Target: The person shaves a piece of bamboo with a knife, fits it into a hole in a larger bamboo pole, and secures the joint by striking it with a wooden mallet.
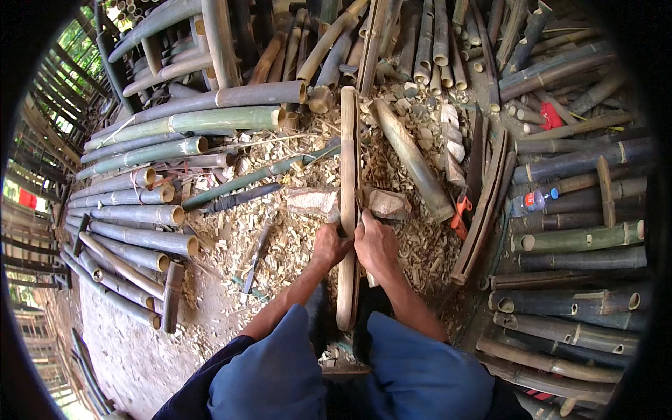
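A long split bamboo piece (348,154) runs away from me between my knees, with a dark lengthwise gap along its right side. It rests across a rough wooden block (313,201), which shows on both sides of it. My left hand (331,245) is closed round the bamboo's left edge. Right beside it, my right hand (376,243) is closed at the bamboo's right edge. A thin dark tip and a pale end show above and below that right hand; what it holds is too hidden to name.
Wood chips (280,245) cover the ground. At left lie a knife (257,252), a dark sheath-like object (241,197) and stacked bamboo poles (140,241). At right are a thick bamboo length (411,161), an orange-handled tool (460,215), a plastic bottle (533,201) and more poles (581,238).
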`<state>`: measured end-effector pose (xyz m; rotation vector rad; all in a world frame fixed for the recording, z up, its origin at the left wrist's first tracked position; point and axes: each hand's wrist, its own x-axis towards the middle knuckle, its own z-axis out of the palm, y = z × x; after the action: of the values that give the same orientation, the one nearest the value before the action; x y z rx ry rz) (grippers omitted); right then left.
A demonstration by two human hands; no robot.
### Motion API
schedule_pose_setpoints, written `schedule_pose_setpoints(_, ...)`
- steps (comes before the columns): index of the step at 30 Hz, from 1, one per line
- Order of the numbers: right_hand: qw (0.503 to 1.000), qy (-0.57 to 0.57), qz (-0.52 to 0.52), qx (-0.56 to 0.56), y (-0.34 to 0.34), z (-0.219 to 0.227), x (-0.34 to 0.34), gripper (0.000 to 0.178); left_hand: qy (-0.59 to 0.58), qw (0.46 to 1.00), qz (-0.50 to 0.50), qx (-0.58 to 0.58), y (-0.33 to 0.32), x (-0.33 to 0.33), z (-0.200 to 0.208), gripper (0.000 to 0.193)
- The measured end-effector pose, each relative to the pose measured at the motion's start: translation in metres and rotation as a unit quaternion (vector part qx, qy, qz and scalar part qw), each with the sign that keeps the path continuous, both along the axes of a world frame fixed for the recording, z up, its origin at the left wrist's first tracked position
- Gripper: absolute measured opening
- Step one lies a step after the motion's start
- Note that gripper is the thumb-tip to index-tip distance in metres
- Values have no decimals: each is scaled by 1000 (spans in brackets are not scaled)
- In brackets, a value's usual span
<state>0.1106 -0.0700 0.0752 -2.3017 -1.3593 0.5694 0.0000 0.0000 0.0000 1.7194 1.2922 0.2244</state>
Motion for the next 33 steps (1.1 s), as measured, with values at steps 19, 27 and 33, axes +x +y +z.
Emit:
schedule_pose_setpoints(19, 1000, 5, 0, 30, 98, 16, 34, 19, -58, 998, -4, -18, 1, -5, 8, 48)
schedule_pose_setpoints(27, 999, -43, 13, 30, 101, 15, 38, 43, -54, 998, -6, -14, 0, -2, 4, 49)
schedule_pose_setpoints(33, 998, -26, -4, 55, 96, 15, 28, 36, -103, 995, 10, -6, -3, -8, -3, 51)
